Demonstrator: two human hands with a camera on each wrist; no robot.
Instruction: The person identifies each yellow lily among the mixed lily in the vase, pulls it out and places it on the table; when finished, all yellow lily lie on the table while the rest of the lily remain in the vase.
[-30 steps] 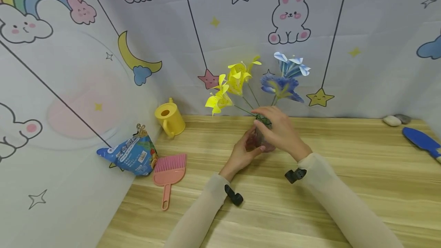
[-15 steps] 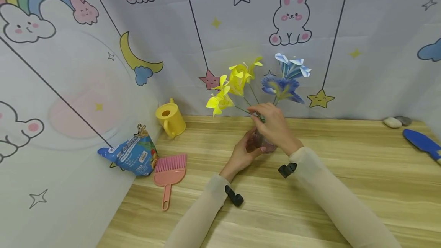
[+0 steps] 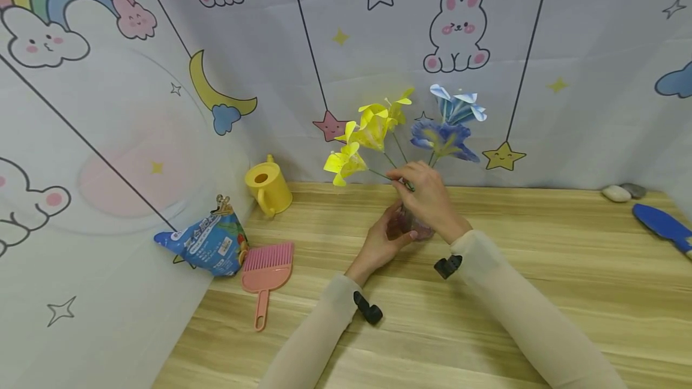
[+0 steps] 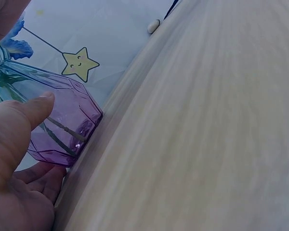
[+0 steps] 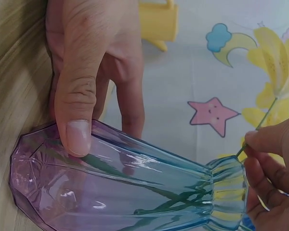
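A glass vase [image 5: 159,178], purple at the base and blue toward its fluted neck, stands on the table. My left hand [image 3: 381,242] holds its lower body, thumb on one side and fingers around the other. Green stems cross inside the glass. At the mouth, my right hand [image 3: 427,194] pinches the thin green stem [image 5: 268,112] of a yellow lily between thumb and fingers. Yellow lilies [image 3: 373,128] lean out to the left. A dark blue flower [image 3: 446,140] and a pale blue flower [image 3: 458,107] rise on the right. The right hand covers the vase neck in the head view.
To the left are a yellow watering can [image 3: 268,186], a blue bag with a clip [image 3: 213,245] and a pink brush [image 3: 267,275]. Two stones [image 3: 616,192] and a blue trowel [image 3: 662,221] lie at the far right. Printed cloth walls border the table.
My right hand has shifted left at the vase mouth, its fingertips now on a lily stem. The lowest yellow blossom has turned slightly. My left hand stays on the vase.
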